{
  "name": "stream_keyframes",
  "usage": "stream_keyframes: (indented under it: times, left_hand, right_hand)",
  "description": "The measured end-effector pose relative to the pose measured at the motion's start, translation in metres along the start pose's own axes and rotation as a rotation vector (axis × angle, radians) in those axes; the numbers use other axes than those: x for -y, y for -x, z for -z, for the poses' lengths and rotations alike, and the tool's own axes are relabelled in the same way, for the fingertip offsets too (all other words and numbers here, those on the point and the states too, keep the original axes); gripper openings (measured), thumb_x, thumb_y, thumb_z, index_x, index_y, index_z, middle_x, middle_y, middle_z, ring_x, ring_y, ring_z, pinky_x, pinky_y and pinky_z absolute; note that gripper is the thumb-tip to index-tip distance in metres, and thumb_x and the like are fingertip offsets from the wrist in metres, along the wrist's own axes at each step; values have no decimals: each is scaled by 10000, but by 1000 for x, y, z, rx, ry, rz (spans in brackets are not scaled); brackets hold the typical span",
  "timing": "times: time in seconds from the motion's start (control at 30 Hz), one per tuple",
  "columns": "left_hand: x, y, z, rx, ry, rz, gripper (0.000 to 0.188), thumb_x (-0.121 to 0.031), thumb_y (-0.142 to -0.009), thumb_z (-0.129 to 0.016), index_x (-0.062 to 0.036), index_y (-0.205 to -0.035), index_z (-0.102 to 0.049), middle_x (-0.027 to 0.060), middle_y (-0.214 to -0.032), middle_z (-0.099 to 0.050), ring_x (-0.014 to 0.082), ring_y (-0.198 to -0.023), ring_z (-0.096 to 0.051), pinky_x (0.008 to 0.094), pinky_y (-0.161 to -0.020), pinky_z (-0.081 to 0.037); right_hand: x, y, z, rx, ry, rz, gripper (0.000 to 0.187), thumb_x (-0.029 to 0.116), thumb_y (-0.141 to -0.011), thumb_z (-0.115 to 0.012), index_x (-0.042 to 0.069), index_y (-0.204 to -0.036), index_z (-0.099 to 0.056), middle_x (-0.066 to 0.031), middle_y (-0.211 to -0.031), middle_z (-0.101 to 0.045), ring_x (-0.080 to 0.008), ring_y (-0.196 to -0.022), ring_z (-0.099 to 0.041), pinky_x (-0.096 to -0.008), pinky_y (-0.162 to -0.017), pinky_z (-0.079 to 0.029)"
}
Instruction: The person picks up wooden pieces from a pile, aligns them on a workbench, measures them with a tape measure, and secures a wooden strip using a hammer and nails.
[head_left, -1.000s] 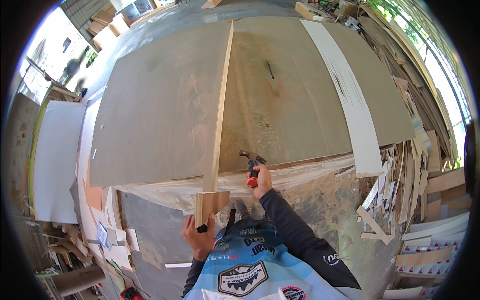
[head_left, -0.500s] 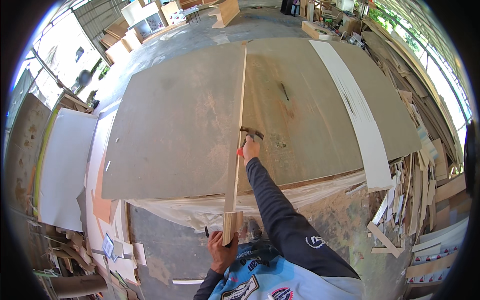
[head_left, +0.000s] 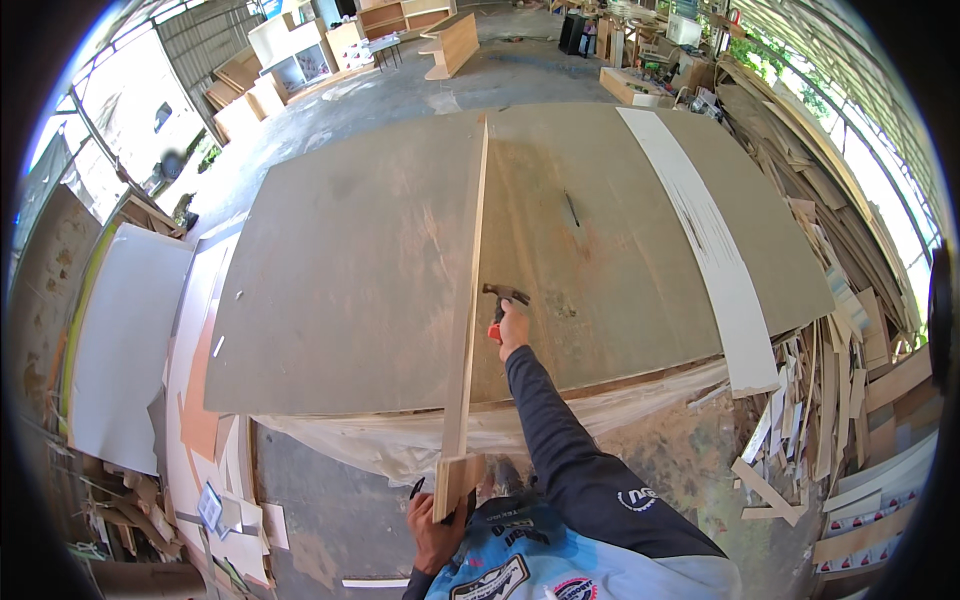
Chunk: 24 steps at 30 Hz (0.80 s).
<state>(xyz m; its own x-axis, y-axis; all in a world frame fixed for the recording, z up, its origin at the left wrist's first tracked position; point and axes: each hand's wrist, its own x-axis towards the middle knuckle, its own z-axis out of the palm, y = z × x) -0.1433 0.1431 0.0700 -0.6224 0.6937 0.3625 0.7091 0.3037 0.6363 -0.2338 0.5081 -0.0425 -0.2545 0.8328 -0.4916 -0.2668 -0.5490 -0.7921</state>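
My right hand (head_left: 514, 328) is closed around a claw hammer (head_left: 508, 294) with a dark head and red on its handle. The hammer is just right of a long narrow wooden strip (head_left: 467, 340), which runs away from me across a large grey-brown board (head_left: 340, 270). At the strip's near end is a short wooden block (head_left: 457, 482), past the board's front edge. My left hand (head_left: 435, 530) grips this block from the left and below, its fingers partly hidden. A small dark thing (head_left: 416, 488) sticks up beside that hand; its kind is unclear.
A white strip (head_left: 705, 235) lies across the board's right side, and a thin dark rod (head_left: 572, 209) rests near the middle. Plastic sheeting (head_left: 360, 440) hangs under the front edge. Wood offcuts (head_left: 800, 400) are piled at right; a white panel (head_left: 135, 340) stands at left.
My right hand with the hammer has shifted slightly right, off the wooden strip. The whole view has tilted, so the board appears lower. My left hand stays on the block.
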Motion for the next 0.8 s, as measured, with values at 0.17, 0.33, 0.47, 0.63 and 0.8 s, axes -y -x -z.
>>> stream_keyframes:
  times: [0.17,0.33,0.47,0.63,0.8]
  left_hand:
    - [20,54,45,104,-14,96,124,-99,-693,-781,-45,-763,-694,100,-776,-694,297,-721,-640,391,-698,-505]
    - [37,110,85,101,-78,316,147,-129,-704,-782,-43,-772,-685,97,-774,-681,281,-726,-627,391,-695,-493]
    - [30,134,106,70,-156,543,155,-136,-717,-776,-40,-791,-680,105,-781,-674,286,-731,-623,396,-697,-492]
    - [17,140,113,26,-193,685,165,-145,-734,-768,-37,-815,-674,116,-791,-666,291,-738,-619,401,-700,-491]
    - [2,146,111,-16,-223,785,175,-154,-751,-761,-33,-838,-668,127,-801,-658,297,-744,-614,407,-702,-489]
  right_hand:
    - [-9,-16,22,-171,-35,56,265,334,-917,-562,99,-796,-545,-18,-628,-541,-137,-501,-554,-284,-396,-384]
    - [5,-37,29,-255,-122,136,272,330,-932,-539,87,-811,-515,-31,-684,-536,-141,-523,-541,-292,-443,-405]
    - [19,-58,4,-330,-177,266,284,278,-949,-510,11,-851,-515,-60,-681,-523,-171,-532,-533,-320,-484,-437]
    - [-8,-101,-58,-337,46,298,293,267,-926,-527,0,-808,-549,-67,-688,-552,-183,-547,-558,-338,-517,-443]
    - [-20,-123,-66,-81,101,1,316,265,-897,-552,-42,-828,-581,-100,-716,-586,-212,-603,-601,-374,-552,-463]
